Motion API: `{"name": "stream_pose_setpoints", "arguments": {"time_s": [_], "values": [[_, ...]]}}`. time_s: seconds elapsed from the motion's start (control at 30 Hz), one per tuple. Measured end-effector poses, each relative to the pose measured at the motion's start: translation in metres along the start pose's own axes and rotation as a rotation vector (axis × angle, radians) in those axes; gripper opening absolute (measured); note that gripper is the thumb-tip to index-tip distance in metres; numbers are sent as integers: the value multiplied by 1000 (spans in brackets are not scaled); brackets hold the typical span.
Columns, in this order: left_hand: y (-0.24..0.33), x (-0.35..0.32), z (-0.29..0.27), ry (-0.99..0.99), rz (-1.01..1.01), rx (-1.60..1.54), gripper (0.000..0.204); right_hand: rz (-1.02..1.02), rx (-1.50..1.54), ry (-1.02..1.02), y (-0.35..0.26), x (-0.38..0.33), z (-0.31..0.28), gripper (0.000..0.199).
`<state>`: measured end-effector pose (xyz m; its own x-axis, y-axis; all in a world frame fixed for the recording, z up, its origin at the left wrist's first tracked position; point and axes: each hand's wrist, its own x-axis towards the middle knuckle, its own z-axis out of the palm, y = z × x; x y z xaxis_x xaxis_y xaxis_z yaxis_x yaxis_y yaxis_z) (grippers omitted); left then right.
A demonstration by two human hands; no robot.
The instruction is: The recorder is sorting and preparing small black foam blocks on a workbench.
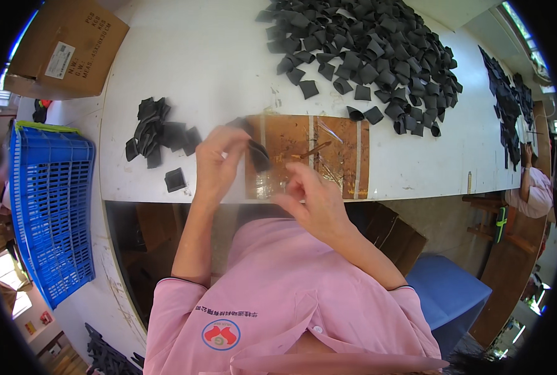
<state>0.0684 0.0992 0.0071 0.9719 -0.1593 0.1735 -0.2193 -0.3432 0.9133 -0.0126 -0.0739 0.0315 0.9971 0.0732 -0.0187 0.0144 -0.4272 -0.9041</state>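
My left hand [218, 161] is closed, with a small black fabric loop [258, 155] pinched at its fingertips, slightly blurred. Below it lies a brown board [344, 134] with pale strips across it, at the table's near edge. My right hand [316, 199] is over the board's near edge, thumb and fingers curled toward each other. Its fingertips are smeared, and I cannot make out anything between them. On the board rests a thin brown tool [315, 150], too small to name, beside some shiny thin strands [330, 132].
A big heap of black fabric loops [378, 56] covers the far right of the white table [185, 62]. A smaller pile [150, 131] sits at left. Beyond are a cardboard box [66, 50], a blue plastic crate [53, 212], a blue stool [444, 290] and another person [535, 190] at right.
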Motion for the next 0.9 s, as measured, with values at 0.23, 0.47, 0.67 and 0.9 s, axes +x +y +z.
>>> {"name": "stream_pose_setpoints", "arguments": {"time_s": [0.23, 0.47, 0.67, 0.9], "values": [[56, -37, 32, 86, -394, -631, 17, -304, -415, 339, 3, 12, 5, 18], [49, -36, 37, -30, -604, -840, 7, -366, -567, 304, 5, 7, -6, 18], [61, -39, 41, -130, -382, -430, 5, -297, -255, 320, 0, 1, -20, 17], [42, -54, 72, 113, 19, -92, 7, -372, -399, 359, -4, 3, -19, 10]]}}
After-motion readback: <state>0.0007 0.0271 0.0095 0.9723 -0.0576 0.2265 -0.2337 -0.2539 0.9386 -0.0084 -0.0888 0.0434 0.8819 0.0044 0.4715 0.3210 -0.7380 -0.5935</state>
